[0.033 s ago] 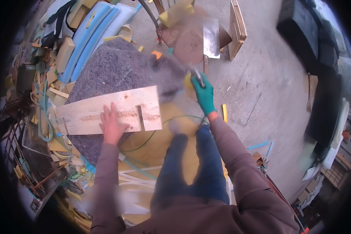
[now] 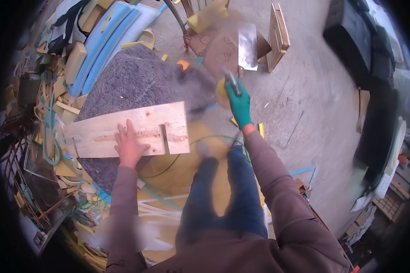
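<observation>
Board steadied under one hand, tool gripped in the other

The pale wooden board [image 2: 152, 123] lay left of centre across a speckled grey felt pad [image 2: 132, 77], its slotted right end reaching past the pad's near edge. The bare left hand [image 2: 130, 148] rested flat on top, fingers spread and closed around nothing; it seemed to steady the wood rather than grip it.

To the right of the board and farther off, apart from it, the green-gloved right hand [image 2: 240, 105] was clamped around a metallic tool [image 2: 233, 83], whose far tip was too blurred to identify. A thin green hose [image 2: 214, 136] curved below; whether it joined the tool could not be told.

The step in hand looked like working with the tool while the board was kept in place. The next move seemed to call for a firm left palm and a controlled right wrist, with the hose kept clear of the legs; bringing the tool to the board would have required a swing left and nearer.

Farther out, a flat metal blade [image 2: 247, 45] lay by a brown patterned seat [image 2: 218, 54], with a wooden panel [image 2: 276, 41] to its right. Blue foam rolls [image 2: 107, 45] lay far left, and black upholstered furniture [image 2: 351, 38] stood far right.
</observation>
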`<state>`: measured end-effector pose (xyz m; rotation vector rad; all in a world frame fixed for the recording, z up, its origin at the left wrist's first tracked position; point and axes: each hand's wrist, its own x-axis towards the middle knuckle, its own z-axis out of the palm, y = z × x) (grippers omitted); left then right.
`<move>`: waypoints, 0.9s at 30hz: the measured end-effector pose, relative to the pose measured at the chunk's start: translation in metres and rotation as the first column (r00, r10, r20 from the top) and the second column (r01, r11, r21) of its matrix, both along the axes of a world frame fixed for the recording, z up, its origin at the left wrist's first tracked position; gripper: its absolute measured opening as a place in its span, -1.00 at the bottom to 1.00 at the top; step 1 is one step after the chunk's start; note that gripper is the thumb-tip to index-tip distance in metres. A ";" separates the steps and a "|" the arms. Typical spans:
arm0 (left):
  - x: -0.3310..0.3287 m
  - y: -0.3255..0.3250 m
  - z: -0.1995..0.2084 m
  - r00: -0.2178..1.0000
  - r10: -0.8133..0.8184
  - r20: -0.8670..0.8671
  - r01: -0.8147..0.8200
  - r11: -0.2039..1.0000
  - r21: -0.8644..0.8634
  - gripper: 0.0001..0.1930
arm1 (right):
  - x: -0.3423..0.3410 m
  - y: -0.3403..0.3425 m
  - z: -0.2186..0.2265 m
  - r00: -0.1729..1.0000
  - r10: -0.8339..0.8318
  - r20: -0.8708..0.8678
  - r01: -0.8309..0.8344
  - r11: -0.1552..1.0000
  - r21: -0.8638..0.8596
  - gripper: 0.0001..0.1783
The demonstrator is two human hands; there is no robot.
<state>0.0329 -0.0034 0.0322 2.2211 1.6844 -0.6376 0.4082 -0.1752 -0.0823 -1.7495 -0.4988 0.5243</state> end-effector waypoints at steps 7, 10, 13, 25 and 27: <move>-0.012 0.019 -0.016 0.993 0.020 0.120 -0.018 1.000 -0.019 0.54 | 0.109 0.128 -0.068 0.982 -0.121 0.146 0.096 0.981 0.168 -0.58; -0.017 0.017 -0.020 0.988 0.010 0.154 -0.009 1.000 -0.004 0.56 | 0.116 0.124 -0.090 0.981 -0.137 -0.138 0.122 0.987 -0.107 -0.55; -0.016 0.017 -0.019 0.984 0.027 0.178 -0.028 1.000 0.003 0.56 | 0.115 0.106 -0.096 0.983 -0.114 -0.143 0.091 0.984 -0.152 -0.55; -0.004 0.018 -0.012 0.985 0.097 0.144 -0.095 0.995 -0.021 0.59 | 0.178 0.073 -0.007 0.985 0.128 -0.112 -0.138 0.986 -0.088 -0.30; -0.003 0.016 -0.010 0.982 0.084 0.171 -0.082 0.996 -0.021 0.56 | 0.217 0.125 0.012 0.948 0.227 0.223 -0.225 0.974 -0.034 -0.35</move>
